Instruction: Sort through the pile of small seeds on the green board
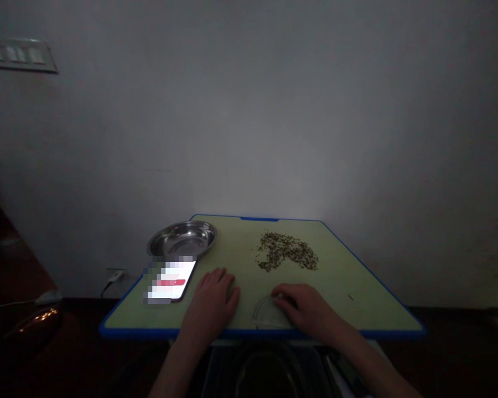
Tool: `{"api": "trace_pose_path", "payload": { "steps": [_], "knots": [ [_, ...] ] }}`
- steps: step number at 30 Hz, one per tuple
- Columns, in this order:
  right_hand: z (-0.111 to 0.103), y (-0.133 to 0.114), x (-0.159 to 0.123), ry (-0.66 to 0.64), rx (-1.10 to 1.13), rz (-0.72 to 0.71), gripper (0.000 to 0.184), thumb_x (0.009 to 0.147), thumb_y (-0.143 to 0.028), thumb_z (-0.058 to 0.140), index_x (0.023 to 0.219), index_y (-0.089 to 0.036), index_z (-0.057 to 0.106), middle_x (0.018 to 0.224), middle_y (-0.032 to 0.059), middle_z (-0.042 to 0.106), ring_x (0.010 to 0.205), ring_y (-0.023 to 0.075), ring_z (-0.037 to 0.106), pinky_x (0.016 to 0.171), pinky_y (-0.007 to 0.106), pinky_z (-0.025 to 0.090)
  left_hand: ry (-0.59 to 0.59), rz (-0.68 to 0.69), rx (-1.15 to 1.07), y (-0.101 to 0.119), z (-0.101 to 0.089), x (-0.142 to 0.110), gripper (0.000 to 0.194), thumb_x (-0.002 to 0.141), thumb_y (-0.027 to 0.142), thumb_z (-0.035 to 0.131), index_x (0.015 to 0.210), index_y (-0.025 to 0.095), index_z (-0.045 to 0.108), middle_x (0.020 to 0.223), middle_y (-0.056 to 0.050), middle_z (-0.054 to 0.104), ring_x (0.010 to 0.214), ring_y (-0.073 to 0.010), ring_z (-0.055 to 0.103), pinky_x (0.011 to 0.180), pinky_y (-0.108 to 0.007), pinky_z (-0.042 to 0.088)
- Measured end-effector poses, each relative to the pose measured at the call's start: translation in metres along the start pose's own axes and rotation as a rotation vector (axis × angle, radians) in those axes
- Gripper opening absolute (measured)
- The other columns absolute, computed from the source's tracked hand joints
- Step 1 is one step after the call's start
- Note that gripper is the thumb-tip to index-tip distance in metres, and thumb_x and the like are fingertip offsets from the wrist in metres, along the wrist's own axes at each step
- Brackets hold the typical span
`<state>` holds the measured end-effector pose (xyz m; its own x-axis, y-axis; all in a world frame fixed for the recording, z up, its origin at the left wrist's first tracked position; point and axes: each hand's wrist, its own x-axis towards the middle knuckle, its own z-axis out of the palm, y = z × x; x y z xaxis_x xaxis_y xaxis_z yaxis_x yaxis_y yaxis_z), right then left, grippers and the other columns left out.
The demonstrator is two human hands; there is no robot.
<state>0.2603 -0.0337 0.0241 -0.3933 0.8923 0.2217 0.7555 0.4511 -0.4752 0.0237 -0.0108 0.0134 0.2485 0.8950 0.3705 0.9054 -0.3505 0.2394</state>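
Note:
A small green table (348, 287) with a blue rim stands against a wall. My left hand (214, 297) lies flat on it near the front edge, fingers together and stretched out, holding nothing. My right hand (302, 307) rests beside it, fingers curled over the edge of a small clear round dish (265, 314). A loose pile of brown seeds (287, 251) lies on the table beyond my right hand. An empty steel plate (182, 239) sits at the far left corner. A lit phone (171, 281) lies in front of the plate, left of my left hand.
The room is dark. A wall socket with a plug (115, 275) is low on the wall left of the table. A switch panel (20, 54) is at the upper left. A dark container (269, 370) shows under the table's front edge.

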Motion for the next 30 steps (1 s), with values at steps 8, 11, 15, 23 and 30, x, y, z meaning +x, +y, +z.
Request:
{"api": "trace_pose_path", "payload": {
  "steps": [8,11,15,23,30],
  "knots": [
    [-0.001,0.000,-0.002,-0.035,0.021,-0.031,0.025,0.090,-0.031,0.048,0.100,-0.023,0.070,0.091,0.0035,0.074,0.083,0.0185,0.066,0.075,0.027,0.044,-0.010,-0.004,0.000,0.000,0.000,0.000,0.029,0.087,0.030,0.045,0.108,0.018,0.062,0.123,-0.013,0.060,0.120,-0.0253,0.051,0.103,-0.043,0.037],
    [-0.001,0.003,-0.003,-0.039,0.041,-0.028,0.025,0.090,-0.031,0.049,0.100,-0.022,0.070,0.090,0.0038,0.074,0.081,0.0181,0.065,0.074,0.027,0.044,-0.004,-0.003,-0.002,0.001,-0.001,0.000,0.028,0.087,0.030,0.046,0.106,0.019,0.063,0.122,-0.012,0.060,0.118,-0.0248,0.052,0.103,-0.042,0.038],
    [-0.002,0.009,-0.002,-0.018,0.034,0.008,0.024,0.090,-0.031,0.050,0.100,-0.021,0.068,0.084,0.0040,0.072,0.078,0.0179,0.064,0.072,0.027,0.042,0.002,0.000,-0.002,0.002,-0.003,-0.001,0.026,0.087,0.029,0.046,0.103,0.019,0.063,0.120,-0.011,0.061,0.116,-0.0240,0.053,0.102,-0.042,0.038],
    [-0.008,0.011,0.023,0.051,-0.132,0.122,0.015,0.088,-0.027,0.053,0.094,-0.020,0.064,0.080,0.0036,0.069,0.076,0.0172,0.061,0.066,0.026,0.036,-0.010,0.008,0.005,0.000,-0.002,-0.001,0.029,0.088,0.030,0.045,0.106,0.017,0.063,0.123,-0.014,0.060,0.117,-0.0256,0.053,0.103,-0.044,0.038],
    [-0.009,0.012,0.063,0.126,-0.263,0.205,0.017,0.090,-0.033,0.052,0.090,-0.019,0.063,0.090,0.0058,0.071,0.082,0.0192,0.062,0.067,0.026,0.036,-0.004,0.015,0.016,-0.002,0.000,0.000,0.033,0.088,0.032,0.043,0.109,0.015,0.064,0.124,-0.015,0.060,0.118,-0.0271,0.054,0.102,-0.045,0.040]
  ]
}}
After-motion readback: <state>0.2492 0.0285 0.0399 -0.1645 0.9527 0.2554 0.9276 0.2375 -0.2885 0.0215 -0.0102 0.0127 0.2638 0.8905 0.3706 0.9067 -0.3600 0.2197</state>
